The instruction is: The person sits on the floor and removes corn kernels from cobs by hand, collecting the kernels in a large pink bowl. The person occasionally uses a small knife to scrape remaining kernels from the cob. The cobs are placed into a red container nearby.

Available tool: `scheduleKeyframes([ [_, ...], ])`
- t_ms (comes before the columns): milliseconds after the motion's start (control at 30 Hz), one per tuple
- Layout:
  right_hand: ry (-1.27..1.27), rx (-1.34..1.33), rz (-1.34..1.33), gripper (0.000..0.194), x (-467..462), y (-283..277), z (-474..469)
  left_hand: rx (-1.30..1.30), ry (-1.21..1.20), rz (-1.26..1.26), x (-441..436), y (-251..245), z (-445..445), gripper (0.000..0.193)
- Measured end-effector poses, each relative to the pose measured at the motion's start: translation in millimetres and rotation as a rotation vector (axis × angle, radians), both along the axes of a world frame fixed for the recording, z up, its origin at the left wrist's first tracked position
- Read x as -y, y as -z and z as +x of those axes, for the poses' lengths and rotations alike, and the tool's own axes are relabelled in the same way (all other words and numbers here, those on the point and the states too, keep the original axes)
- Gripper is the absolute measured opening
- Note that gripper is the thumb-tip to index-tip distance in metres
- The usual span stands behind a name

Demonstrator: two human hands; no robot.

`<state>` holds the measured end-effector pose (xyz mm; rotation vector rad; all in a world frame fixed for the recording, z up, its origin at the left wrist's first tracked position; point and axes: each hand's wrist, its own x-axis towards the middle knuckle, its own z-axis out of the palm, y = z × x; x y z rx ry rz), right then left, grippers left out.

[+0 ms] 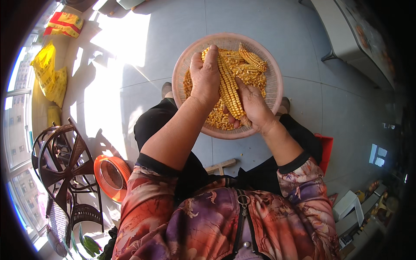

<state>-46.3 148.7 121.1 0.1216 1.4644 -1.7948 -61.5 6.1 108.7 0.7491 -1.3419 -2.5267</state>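
Note:
A long ear of dried yellow corn (pixel 229 87) slants across the middle of a pink plastic basket (pixel 277 81). My left hand (pixel 205 76) is closed around its upper end, thumb on top. Lower down, my right hand (pixel 255 104) cups the ear from the right, with some fingertips showing beneath it. Rows of kernels still cover the side facing me, and the rough stub end points towards me. Under the ear lie many loose corn kernels (pixel 219 118). Another ear of corn (pixel 253 58) rests at the basket's far right, beside others partly hidden.
An orange plastic basket (pixel 112 178) and a dark woven chair (pixel 66 169) stand at left. Yellow plastic bags (pixel 48 73) lie by the window. A wooden stool part (pixel 221 166) shows between my legs, a red container (pixel 326 152) at right. A white table (pixel 354 42) is at upper right.

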Motion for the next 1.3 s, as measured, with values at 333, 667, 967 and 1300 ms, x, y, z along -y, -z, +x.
scheduleKeyframes([
  [333, -0.003, -0.052, -0.104, 0.052, 5, -2, -2, 0.056, 0.047, 0.118, -3, -12, 6, 0.03],
  [667, 0.029, -0.08, -0.093, 0.055, 8, 1, -6, -0.004, 0.105, -0.009, -4, -9, 6, 0.029],
  [967, 0.076, -0.188, -0.104, 0.058, 10, 28, -10, 0.009, 0.144, -0.008, -16, -13, 11, 0.04],
  [1300, 0.084, -0.23, -0.098, 0.055, 11, 24, -12, -0.039, 0.171, 0.109, -18, -3, 12, 0.043],
])
